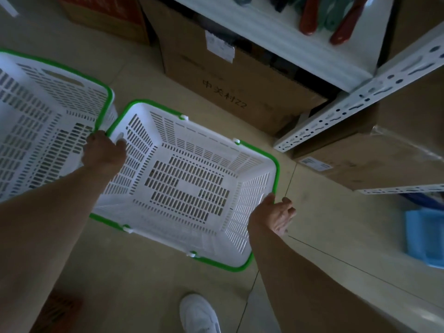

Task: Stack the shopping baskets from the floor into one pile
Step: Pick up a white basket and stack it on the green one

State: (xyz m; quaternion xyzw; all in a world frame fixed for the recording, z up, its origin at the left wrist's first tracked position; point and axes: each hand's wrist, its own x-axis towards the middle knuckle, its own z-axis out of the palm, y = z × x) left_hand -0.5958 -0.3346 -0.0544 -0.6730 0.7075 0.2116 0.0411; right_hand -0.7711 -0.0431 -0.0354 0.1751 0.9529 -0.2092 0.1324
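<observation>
A white slotted shopping basket with a green rim (192, 183) sits in the middle of the view over the floor. My left hand (104, 152) grips its left end wall. My right hand (274, 216) holds its right end at the rim, fingers curled over the outside. A second white basket with a green rim (48, 121) stands to the left, its right edge touching the first basket's corner. Both baskets hold nothing. Whether the middle basket is lifted off the floor I cannot tell.
Cardboard boxes (240, 85) stand behind the baskets under a white metal shelf unit (355, 97). Another box (374, 159) sits at the right, a blue object (425, 236) beyond it. My white shoe (199, 313) is on the tiled floor below the basket.
</observation>
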